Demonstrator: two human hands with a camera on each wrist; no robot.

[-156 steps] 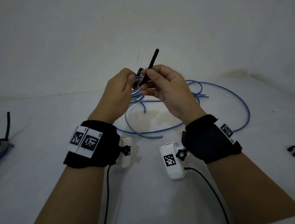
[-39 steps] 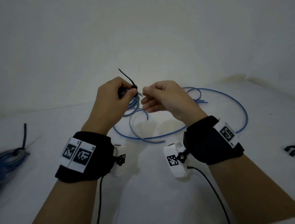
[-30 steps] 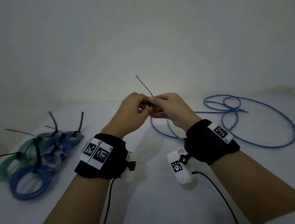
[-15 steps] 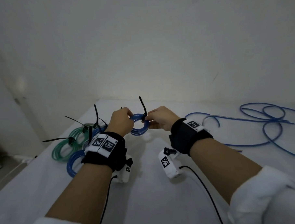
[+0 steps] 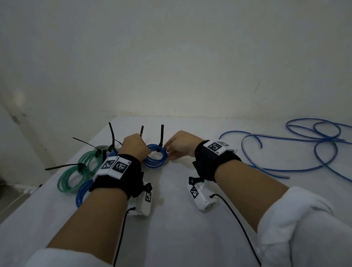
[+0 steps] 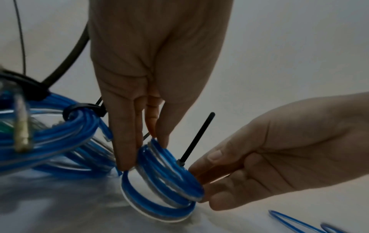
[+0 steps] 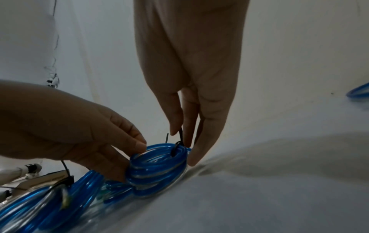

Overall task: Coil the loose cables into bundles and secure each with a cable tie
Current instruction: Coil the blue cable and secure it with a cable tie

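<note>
Holding a small blue coil [image 5: 155,157] low over the white table [image 5: 175,224], the left hand [image 5: 133,145] pinches its left rim while the right hand [image 5: 180,142] pinches the black tie [image 5: 161,134] at its right rim, beside finished bundles [image 5: 82,167]; loose cable [image 5: 313,147] lies right.

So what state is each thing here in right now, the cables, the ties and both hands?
Small blue coil: wound, tied, held between both hands.
Its cable tie: cinched, tail sticking up.
Left hand: pinching the coil.
Right hand: holding the coil at the tie.
Green coils: bundled, tied.
Loose blue cable: uncoiled, untied.
</note>
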